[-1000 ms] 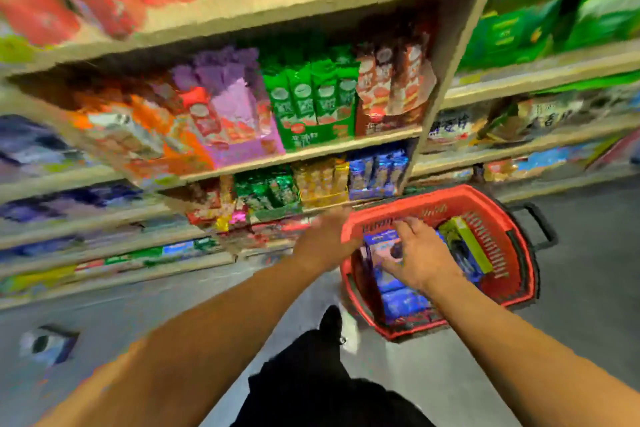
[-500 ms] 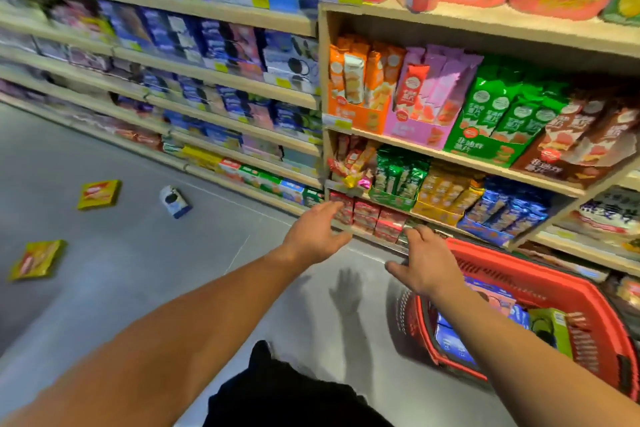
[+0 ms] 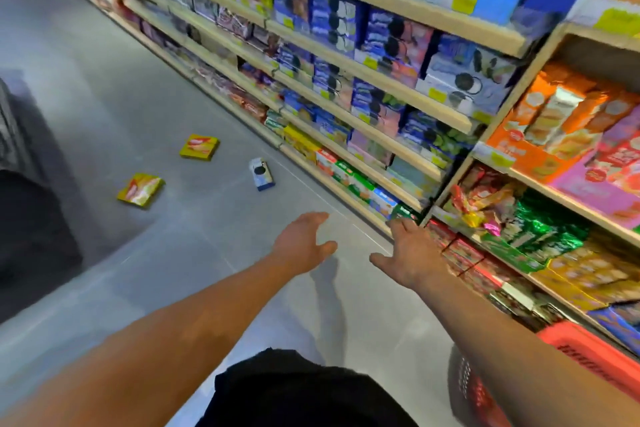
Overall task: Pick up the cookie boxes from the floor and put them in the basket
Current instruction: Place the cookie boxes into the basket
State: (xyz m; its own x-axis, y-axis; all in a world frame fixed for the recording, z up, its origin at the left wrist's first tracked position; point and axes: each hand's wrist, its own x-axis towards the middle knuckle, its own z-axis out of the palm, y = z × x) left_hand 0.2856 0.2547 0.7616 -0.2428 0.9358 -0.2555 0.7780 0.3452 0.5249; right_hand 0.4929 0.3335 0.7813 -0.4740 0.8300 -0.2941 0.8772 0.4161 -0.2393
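A: Reaching out with nothing held: the left hand (image 3: 304, 241) and the right hand (image 3: 412, 258) both hover with fingers spread over the grey floor (image 3: 138, 97), well short of the boxes.

B: Where are the boxes?

A: Three lie on the floor ahead. A flat yellow cardboard cookie box (image 3: 200, 147) sits farthest out, a second yellow box (image 3: 140, 190) to its left and nearer, and a small blue-and-white cookie box (image 3: 261, 174) close to the bottom edge of the wooden shelving (image 3: 349, 198).

B: And the basket?

A: The red plastic basket (image 3: 588, 357) sits at the lower right, beside the shelving, well apart from the boxes.

B: Risks?

A: The picture is blurred, so I judge the head is turning; a hasty grab could nudge a box under the shelving, or an elbow could clip the packed shelves.
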